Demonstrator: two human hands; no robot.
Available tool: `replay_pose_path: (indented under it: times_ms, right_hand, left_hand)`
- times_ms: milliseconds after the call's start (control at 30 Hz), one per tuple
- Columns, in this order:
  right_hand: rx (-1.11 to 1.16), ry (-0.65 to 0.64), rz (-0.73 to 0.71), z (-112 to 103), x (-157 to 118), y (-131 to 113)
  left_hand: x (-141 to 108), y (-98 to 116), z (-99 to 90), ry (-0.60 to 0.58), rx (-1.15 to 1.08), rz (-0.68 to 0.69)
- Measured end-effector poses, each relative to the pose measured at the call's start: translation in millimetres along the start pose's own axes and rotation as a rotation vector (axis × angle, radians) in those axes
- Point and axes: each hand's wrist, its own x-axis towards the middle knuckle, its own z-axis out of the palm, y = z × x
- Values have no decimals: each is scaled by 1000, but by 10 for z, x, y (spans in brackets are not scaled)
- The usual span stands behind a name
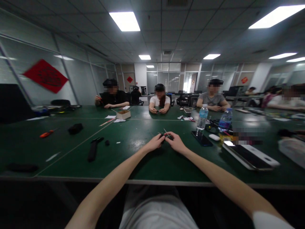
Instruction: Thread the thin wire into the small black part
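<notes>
My left hand [154,143] and my right hand [175,142] meet above the green table [135,162], near its front edge. Their fingertips pinch a small black object [163,137], too small to identify, and it is partly hidden by my fingers. A thin pale wire [166,132] sticks up and away from it. Nearest my left hand lie a small black piece [107,142] and a black elongated tool [92,150]. Nearest my right hand, a black phone [202,138] lies flat.
Two water bottles [202,117] stand at the right beside tangled cables, and a tablet [250,156] lies nearer the edge. An orange-handled screwdriver [46,134] lies left, and a cardboard box [123,114] stands ahead. Several co-workers sit across the table.
</notes>
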Motion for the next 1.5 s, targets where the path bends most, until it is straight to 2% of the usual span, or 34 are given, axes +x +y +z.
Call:
replay_pose_path:
  times_ms: [100,167,300,533,633,833,967,1167,1300,1500]
  right_hand:
    - [44,20,16,16,-12,8]
    - [70,16,80,10,-23,37]
    - [142,-19,237,4,-39,108]
    - [237,-57,308,21,-40,180]
    - [226,-56,296,29,-37,190]
    - [53,49,119,33,0,219]
    - [-19,44,61,26,6,230]
    - [-41,36,84,8,-4,224]
    - [-19,25,135,13,-17,224]
    - [109,-106,298,24,-58,215]
  left_hand:
    - [6,-4,-7,-45,4,-2]
    - [9,-7,-16,-61,19,12]
    - [-8,1,-24,-40,78,80]
    - [-42,-14,-26,-18,224,165]
    - [-35,-41,-29,-7,273,182]
    - [-43,-48,-42,-14,357,201]
    - [-54,-31,-44,-22,369,198]
    - [-74,-2,-38,-40,311,212]
    - [-119,79,-33,-96,249,246]
    - [-126,119,-32,-113,197,258]
